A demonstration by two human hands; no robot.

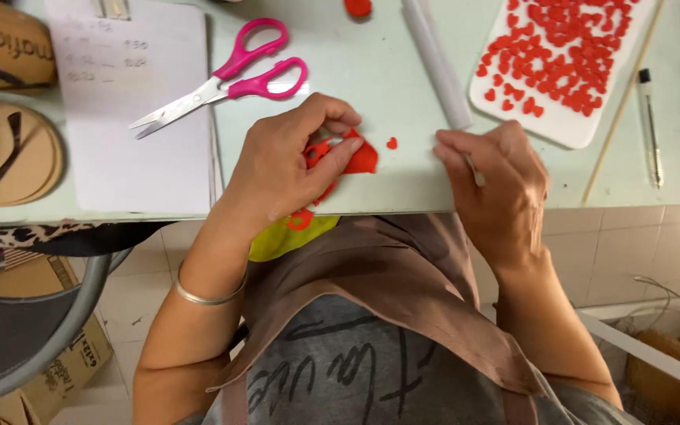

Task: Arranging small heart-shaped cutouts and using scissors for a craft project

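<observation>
My left hand (289, 157) presses down on a thin red sheet (360, 157) with cut-out holes, at the table's front edge. Part of the sheet hangs over the edge below my palm. A tiny red heart-shaped piece (392, 143) lies just right of the sheet. My right hand (497, 177) rests to the right, fingers closed on a small thin metal tool (475, 171). A white tray (564, 126) at the upper right carries several small red heart pieces.
Pink-handled scissors (226, 79) lie on a white paper sheet (131, 102) at the upper left. A white roller (437, 63) lies diagonally beside the tray. A thin wooden stick (619, 110) and a pen (649, 126) lie at the right. A woven hat (9, 149) sits far left.
</observation>
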